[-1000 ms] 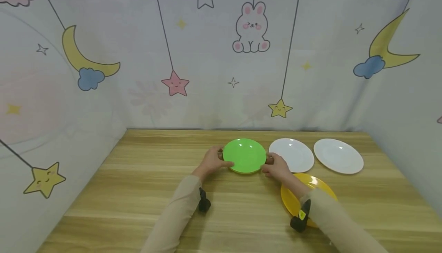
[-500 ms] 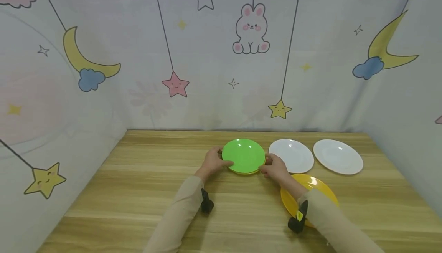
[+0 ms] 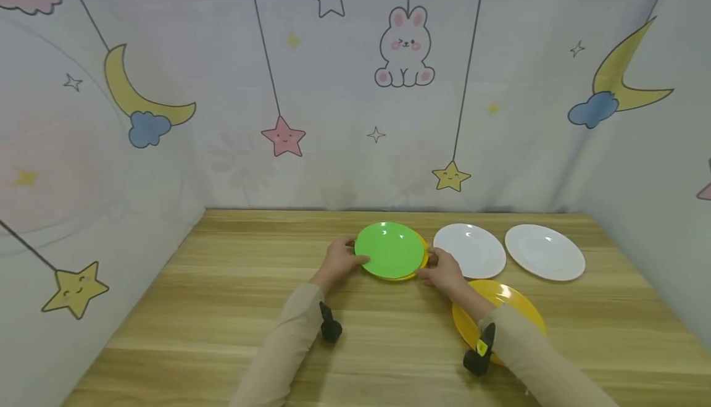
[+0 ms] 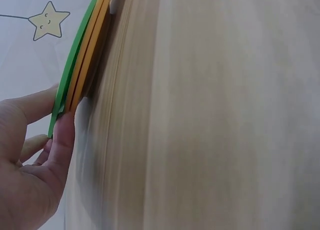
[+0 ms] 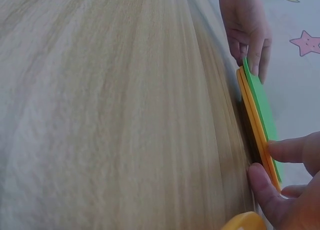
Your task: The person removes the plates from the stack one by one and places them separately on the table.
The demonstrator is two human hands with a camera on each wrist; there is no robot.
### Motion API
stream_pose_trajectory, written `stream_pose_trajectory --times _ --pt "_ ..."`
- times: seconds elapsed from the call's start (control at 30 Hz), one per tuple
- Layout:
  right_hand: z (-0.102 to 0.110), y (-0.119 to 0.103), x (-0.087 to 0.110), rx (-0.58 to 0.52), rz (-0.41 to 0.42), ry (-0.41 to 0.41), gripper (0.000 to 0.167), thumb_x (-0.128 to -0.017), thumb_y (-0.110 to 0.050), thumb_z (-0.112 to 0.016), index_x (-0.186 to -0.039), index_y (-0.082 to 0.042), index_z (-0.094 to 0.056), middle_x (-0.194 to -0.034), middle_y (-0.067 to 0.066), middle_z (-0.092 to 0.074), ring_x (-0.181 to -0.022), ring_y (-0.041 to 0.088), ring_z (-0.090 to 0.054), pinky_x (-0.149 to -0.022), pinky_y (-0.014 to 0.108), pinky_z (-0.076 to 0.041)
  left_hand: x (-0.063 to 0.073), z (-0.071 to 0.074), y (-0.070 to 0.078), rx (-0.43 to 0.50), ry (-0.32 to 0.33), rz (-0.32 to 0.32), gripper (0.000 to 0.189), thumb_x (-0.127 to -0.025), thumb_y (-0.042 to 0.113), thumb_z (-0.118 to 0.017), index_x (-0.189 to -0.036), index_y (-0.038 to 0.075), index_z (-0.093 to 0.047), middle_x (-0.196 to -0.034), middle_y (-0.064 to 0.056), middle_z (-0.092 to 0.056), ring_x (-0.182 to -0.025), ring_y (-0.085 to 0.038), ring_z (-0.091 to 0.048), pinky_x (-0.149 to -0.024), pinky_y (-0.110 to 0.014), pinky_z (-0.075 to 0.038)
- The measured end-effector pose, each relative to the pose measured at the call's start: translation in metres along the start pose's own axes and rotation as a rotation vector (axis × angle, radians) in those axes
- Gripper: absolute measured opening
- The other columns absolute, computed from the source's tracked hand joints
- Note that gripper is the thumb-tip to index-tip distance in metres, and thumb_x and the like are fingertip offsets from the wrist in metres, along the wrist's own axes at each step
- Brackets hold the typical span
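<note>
A green plate (image 3: pixel 389 249) lies over two stacked orange plates (image 5: pixel 254 117), shifted left so that an orange rim shows at its right. My left hand (image 3: pixel 336 261) pinches the green plate's left edge, the thumb at the near rim and the other fingers round the far side. On the opposite side my right hand (image 3: pixel 445 270) grips the orange plates' rim between thumb and fingers. Seen edge-on in the left wrist view, the green plate (image 4: pixel 70 64) stands slightly apart from the orange pair near the left thumb.
Two white plates (image 3: pixel 478 249) (image 3: pixel 544 251) lie side by side at the back right of the wooden table (image 3: pixel 250 283). A larger yellow plate (image 3: pixel 519 308) is partly beneath the right forearm. Patterned cloth (image 3: pixel 333 86) closes off the back and both sides.
The green plate has slid a little to the left with my left hand, baring more of the orange rim at the right. My right hand has barely moved.
</note>
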State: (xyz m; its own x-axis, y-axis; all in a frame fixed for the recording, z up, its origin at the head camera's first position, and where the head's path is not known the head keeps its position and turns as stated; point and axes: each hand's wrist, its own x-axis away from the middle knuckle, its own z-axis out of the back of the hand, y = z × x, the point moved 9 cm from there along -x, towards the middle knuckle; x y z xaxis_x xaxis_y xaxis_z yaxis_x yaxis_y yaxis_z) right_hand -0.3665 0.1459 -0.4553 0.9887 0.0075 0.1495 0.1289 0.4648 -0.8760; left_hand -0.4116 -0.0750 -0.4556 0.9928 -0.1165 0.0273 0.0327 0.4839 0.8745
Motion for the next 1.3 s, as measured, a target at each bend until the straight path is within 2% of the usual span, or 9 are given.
stream_pose_trajectory --times 0.1,0.23,0.33,0.53,0.8,0.97,1.07,1.3 --pt "-0.001 0.000 0.000 0.002 -0.004 -0.004 0.068 -0.078 -0.001 -0.067 -0.135 0.010 -0.030 -0.118 0.028 -0.049 -0.075 0.018 -0.060 -0.064 0.027 -0.055 0.001 0.002 -0.002 0.050 0.005 0.015 0.060 -0.075 0.007 -0.073 -0.127 -0.003 -0.047 -0.116 -0.018 -0.052 -0.103 -0.027 -0.056 -0.080 -0.028 -0.052" --pt "-0.002 -0.001 0.001 -0.003 -0.009 -0.009 0.069 -0.078 -0.001 -0.066 -0.135 0.011 -0.029 -0.119 0.028 -0.048 -0.081 0.022 -0.059 -0.066 0.028 -0.055 0.002 0.005 -0.008 0.181 0.013 0.055 0.057 -0.077 0.001 -0.070 -0.129 -0.001 -0.046 -0.119 -0.018 -0.049 -0.094 -0.023 -0.059 -0.069 -0.023 -0.054" --pt "-0.003 -0.001 0.001 -0.007 -0.004 -0.007 0.069 -0.078 0.001 -0.066 -0.135 0.012 -0.028 -0.120 0.030 -0.047 -0.087 0.026 -0.058 -0.067 0.029 -0.055 0.003 0.007 -0.011 0.269 0.021 0.068 0.055 -0.078 -0.002 -0.067 -0.129 -0.002 -0.046 -0.120 -0.019 -0.048 -0.088 -0.020 -0.060 -0.067 -0.023 -0.054" --pt "-0.004 0.000 0.001 -0.025 0.014 0.006 0.067 -0.076 0.003 -0.065 -0.133 0.015 -0.031 -0.117 0.030 -0.046 -0.088 0.028 -0.058 -0.065 0.028 -0.056 0.006 0.009 -0.011 0.347 0.022 0.060 0.054 -0.080 -0.005 -0.064 -0.130 -0.004 -0.044 -0.123 -0.023 -0.046 -0.082 -0.017 -0.061 -0.067 -0.026 -0.055" --pt "-0.004 0.000 0.002 -0.064 0.011 0.014 0.065 -0.074 0.005 -0.065 -0.130 0.015 -0.035 -0.117 0.029 -0.046 -0.092 0.030 -0.057 -0.066 0.028 -0.056 0.011 0.022 -0.009 0.382 0.037 0.051 0.053 -0.082 -0.004 -0.062 -0.131 -0.002 -0.043 -0.123 -0.021 -0.045 -0.080 -0.015 -0.060 -0.069 -0.026 -0.055" --pt "-0.004 0.000 0.002 -0.058 0.010 0.008 0.063 -0.075 0.003 -0.065 -0.130 0.013 -0.037 -0.116 0.027 -0.046 -0.084 0.025 -0.059 -0.065 0.028 -0.056 0.016 0.038 -0.012 0.385 0.074 0.045 0.053 -0.081 -0.005 -0.062 -0.131 -0.002 -0.044 -0.123 -0.021 -0.046 -0.080 -0.015 -0.060 -0.072 -0.027 -0.054" --pt "-0.004 -0.001 0.002 -0.047 0.016 0.007 0.060 -0.076 0.003 -0.065 -0.129 0.012 -0.039 -0.115 0.026 -0.046 -0.080 0.022 -0.059 -0.065 0.028 -0.056 0.020 0.049 -0.013 0.378 0.100 0.037 0.052 -0.081 -0.006 -0.062 -0.130 -0.003 -0.044 -0.122 -0.022 -0.046 -0.075 -0.013 -0.059 -0.074 -0.031 -0.054" --pt "-0.005 -0.001 0.000 -0.039 0.012 0.012 0.059 -0.077 0.002 -0.066 -0.129 0.010 -0.040 -0.115 0.025 -0.048 -0.086 0.023 -0.057 -0.066 0.028 -0.056 0.023 0.073 -0.021 0.347 0.146 0.053 0.052 -0.081 -0.004 -0.062 -0.130 -0.004 -0.044 -0.123 -0.022 -0.046 -0.071 -0.009 -0.058 -0.077 -0.038 -0.053"
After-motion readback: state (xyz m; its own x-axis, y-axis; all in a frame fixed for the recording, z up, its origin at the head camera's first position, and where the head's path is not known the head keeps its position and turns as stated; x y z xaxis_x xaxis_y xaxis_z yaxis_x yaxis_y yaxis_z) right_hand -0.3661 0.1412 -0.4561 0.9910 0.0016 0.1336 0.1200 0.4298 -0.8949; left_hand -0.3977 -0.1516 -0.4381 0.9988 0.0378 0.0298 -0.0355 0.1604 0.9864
